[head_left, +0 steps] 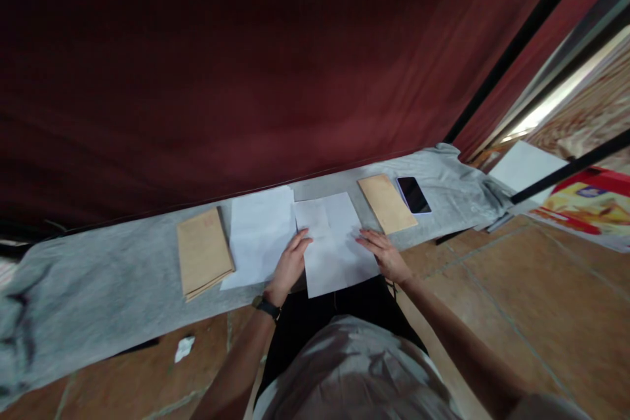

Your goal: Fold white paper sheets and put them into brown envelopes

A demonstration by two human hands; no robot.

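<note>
A white sheet of paper (335, 262) lies in front of me, its near edge reaching past the bench toward my lap. My left hand (293, 258) holds its left edge, beside a stack of white paper (260, 230). Fingers of my right hand (384, 254) are on the sheet's right edge. Several brown envelopes (203, 251) lie in a pile left of the white stack. Another brown envelope (386, 203) rests to the right of the sheet, with a phone (414, 195) beside it, screen up and dark.
The long bench (113, 275) has a grey cloth cover. Behind it hangs a dark red curtain (246, 79). At the right are black metal bars (522, 46), a white board (526, 170) and a red printed box (595, 203). A crumpled white scrap (184, 348) lies on the tiled floor.
</note>
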